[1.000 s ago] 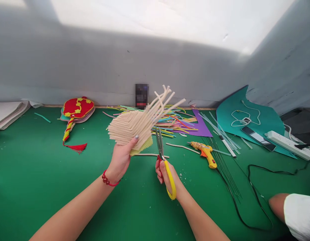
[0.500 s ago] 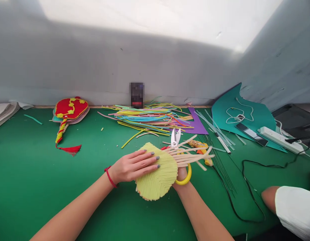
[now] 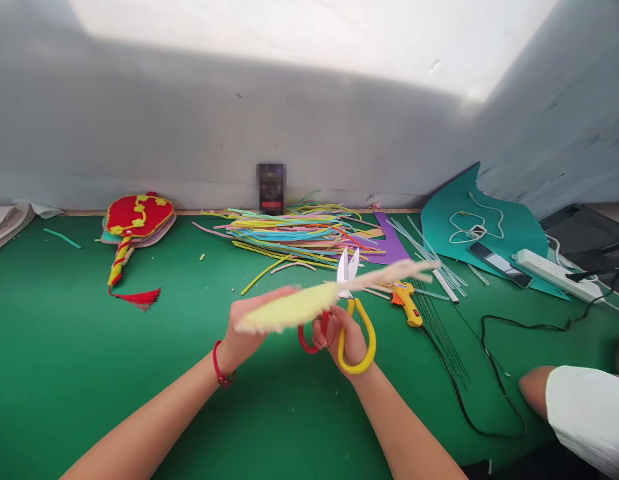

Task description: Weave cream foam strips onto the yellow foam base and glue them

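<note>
Panel (image 3: 289, 309) tilted near edge-on, ends (image 3: 389, 275) uncut

Judged well along: the panel's body looks formed and its yellow face covered; the long cream ends, left uneven past the rim, remain to be dealt with. The panel is held in the air above the surface (image 3: 269, 427), in front of the strip pile (image 3: 289, 233). Its long axis is laid left to right, slightly raised at the right — ends pointed right. It is gripped by the left hand (image 3: 247, 330); fingers blurred, partly hidden, exact spread cannot be told. Scissors (image 3: 345, 292) are held by the right hand (image 3: 353, 339), fingers curled about the handles, blades parted and pointed away. Blade contact with the ends: cannot be told.
</note>
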### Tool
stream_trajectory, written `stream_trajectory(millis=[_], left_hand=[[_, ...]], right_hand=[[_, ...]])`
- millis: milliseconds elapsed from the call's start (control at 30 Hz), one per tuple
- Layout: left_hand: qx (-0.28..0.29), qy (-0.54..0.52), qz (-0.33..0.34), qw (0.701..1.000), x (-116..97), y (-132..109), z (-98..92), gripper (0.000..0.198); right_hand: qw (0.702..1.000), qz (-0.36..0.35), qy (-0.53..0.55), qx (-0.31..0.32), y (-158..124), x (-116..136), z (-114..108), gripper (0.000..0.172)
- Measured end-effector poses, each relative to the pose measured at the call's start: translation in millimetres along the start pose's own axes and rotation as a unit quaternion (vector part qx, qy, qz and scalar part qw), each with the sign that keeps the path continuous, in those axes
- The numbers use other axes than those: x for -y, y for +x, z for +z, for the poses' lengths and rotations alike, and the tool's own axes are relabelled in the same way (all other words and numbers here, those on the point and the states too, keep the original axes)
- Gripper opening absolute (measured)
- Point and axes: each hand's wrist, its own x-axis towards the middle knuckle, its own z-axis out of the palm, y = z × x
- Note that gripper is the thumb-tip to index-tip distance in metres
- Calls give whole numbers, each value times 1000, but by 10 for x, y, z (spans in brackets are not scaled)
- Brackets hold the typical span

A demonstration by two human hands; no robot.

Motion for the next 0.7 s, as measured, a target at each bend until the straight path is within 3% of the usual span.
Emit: stream_trajectory(millis=[100, 167, 300, 433, 600, 700], left_hand=[[-100, -39, -32, 994, -13, 34, 89, 38], [-135, -101, -70, 983, -49, 67, 128, 52], [-120, -175, -135, 968, -96, 92, 140, 55], [-117, -192, -145, 963, -60, 96, 109, 50], [-138, -201, -170, 955, -60, 189, 32, 40], [-178, -198, -173, 948, -75, 289, -44, 35]], right_hand=[[993, 39, 94, 64, -20, 52, 62, 43], [993, 46, 85, 70, -36, 55, 105, 45], [996, 30, 39, 75, -81, 5, 154, 45], [997, 30, 1, 77, -120, -19, 174, 49], [996, 41, -71, -15, -86, 56, 65, 53], [969, 31, -221, -104, -10, 129, -165, 49]])
